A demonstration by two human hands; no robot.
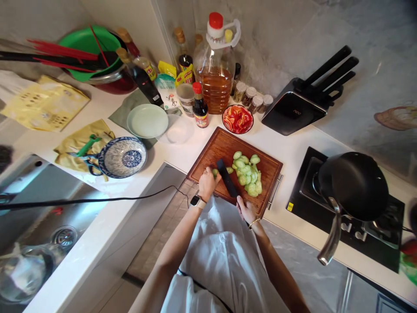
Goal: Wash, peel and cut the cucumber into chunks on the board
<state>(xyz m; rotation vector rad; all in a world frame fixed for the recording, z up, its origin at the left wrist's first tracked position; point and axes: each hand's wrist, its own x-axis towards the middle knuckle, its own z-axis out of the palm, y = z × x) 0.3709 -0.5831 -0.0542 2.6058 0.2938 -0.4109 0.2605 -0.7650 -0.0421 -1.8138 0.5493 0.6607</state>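
On the wooden cutting board (221,150), the left hand (207,182) has its fingers clenched on a green vegetable piece (215,172). At its 3 o'clock, the right hand (246,210) grasps the black knife (227,178); cut slices (248,173) lie at the blade's 2 o'clock.

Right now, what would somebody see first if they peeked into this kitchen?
Probably the pile of pale green vegetable slices on the brown wooden cutting board, mid-counter, where the right hand holds a black-bladed knife and the left hand steadies an uncut piece. Behind sits a bowl of red pepper pieces.
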